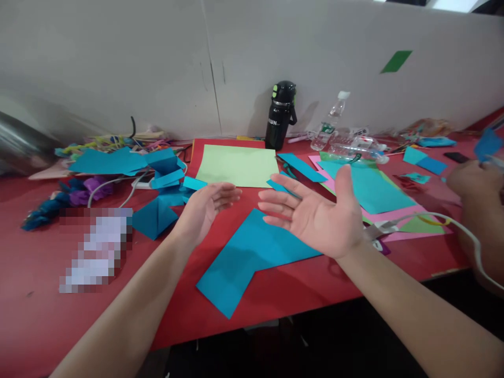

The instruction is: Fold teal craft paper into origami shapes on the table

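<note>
Both of my hands hover above the red table with nothing in them. My left hand (205,210) is turned inward, its fingers stretched out, close to several folded blue paper pieces (155,216). My right hand (315,215) has its palm turned up and its fingers spread, with the thumb pointing upward. Below and between the hands lies a blue paper sheet (246,254) with an angled outline; the right hand hides part of it. Just beyond the hands is a pale green sheet (238,167), lying on red paper.
A black bottle (277,118) and clear plastic bottles (328,126) stand or lie at the back. Coloured sheets (378,189) and a white cable (468,236) are on the right, near another person's hand (470,181). Purple and blue crumpled decorations (90,190) lie left.
</note>
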### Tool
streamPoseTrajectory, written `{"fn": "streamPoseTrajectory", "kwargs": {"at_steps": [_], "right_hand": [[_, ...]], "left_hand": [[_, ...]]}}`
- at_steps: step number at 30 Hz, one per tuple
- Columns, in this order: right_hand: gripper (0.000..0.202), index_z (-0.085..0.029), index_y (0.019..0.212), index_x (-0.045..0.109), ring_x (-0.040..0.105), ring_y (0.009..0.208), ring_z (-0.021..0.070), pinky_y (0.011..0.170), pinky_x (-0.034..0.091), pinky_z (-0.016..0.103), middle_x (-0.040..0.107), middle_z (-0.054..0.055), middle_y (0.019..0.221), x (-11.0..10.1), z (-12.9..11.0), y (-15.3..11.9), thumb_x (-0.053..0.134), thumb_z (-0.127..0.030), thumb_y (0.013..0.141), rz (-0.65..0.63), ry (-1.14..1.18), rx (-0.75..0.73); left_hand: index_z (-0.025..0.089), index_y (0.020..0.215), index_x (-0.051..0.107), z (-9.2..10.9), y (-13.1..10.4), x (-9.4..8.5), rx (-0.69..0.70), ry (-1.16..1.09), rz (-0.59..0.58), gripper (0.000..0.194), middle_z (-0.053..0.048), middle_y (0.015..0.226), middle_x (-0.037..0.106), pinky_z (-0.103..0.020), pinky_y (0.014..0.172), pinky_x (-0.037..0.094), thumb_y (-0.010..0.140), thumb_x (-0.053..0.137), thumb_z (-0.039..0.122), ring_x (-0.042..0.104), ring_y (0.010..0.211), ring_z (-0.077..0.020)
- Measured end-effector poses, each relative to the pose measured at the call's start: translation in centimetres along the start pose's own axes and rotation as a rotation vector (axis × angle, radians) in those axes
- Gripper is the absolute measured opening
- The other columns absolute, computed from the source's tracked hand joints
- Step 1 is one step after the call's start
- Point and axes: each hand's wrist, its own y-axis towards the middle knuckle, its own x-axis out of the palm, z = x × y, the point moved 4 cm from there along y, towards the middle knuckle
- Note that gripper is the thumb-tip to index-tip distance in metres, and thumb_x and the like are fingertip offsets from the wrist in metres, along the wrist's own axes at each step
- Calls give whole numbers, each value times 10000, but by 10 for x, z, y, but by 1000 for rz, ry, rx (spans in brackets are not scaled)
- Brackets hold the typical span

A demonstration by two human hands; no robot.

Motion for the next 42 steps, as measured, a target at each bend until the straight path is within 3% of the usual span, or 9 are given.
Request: {"fn": "streamPoseTrajectory", "kwargs": {"at_steps": [3,7,12,16,21,25,29,39,42], "right_hand": [[1029,-249,1442,517,552,1325,340,1009,501,479,583,113,1450,4,-8,2,79,-917,793,29,28,5],[897,-253,1296,643,563,1314,344,996,509,489,614,103,1419,3,-8,-3,161,-867,853,16,180,8],[865,-271,1290,636,578,1300,327,986,517,478,608,98,1427,-15,4,-11,149,-850,870,72,193,21],[745,-236,1187,675,655,1174,312,966,533,467,696,129,1277,-33,14,-9,274,-797,906,172,58,47],[346,-236,1005,726,662,1115,265,978,520,415,730,86,1136,-52,27,-13,629,-550,898,304,-366,70],[274,-261,1024,724,663,1090,257,970,523,435,728,60,1110,-62,37,-18,654,-490,891,312,-541,141],[289,-263,1078,711,664,1095,243,976,524,431,712,59,1168,-63,38,-16,658,-477,892,280,-494,186],[307,-214,1084,681,699,950,253,765,582,396,728,106,1034,-52,50,-8,678,-446,883,225,-404,283],[278,-224,1065,688,687,1018,265,859,573,443,723,105,1101,-47,54,-6,693,-428,875,200,-427,255]], "left_hand": [[162,935,719,-2,0,-2,2,32,6,260,-104,999,759,-351,887,524,895,629,402,694,961,-244],[170,895,709,0,-4,2,11,107,-56,247,-81,926,745,-321,834,519,910,626,403,681,883,-211],[183,855,688,2,-10,10,145,628,-101,245,-63,873,716,-309,722,469,940,566,377,644,829,-208],[213,915,718,-2,-17,20,294,1032,-199,219,-52,933,714,-311,699,445,949,537,332,623,814,-200],[241,967,693,-9,-20,20,222,1253,-187,224,-48,987,705,-323,698,458,960,505,363,635,853,-223],[255,1049,671,-16,-20,21,188,1345,-204,261,-47,1028,700,-342,710,463,944,538,452,644,897,-250],[257,1098,652,-21,-20,22,158,1367,-245,373,-41,1059,688,-352,722,470,872,632,552,644,915,-258],[234,1176,617,-23,-20,28,128,1350,-256,417,-86,1165,641,-384,797,497,879,620,526,634,1005,-287],[230,1145,623,-24,-20,29,131,1327,-250,387,-84,1122,644,-385,795,501,874,627,507,638,999,-286]]}}
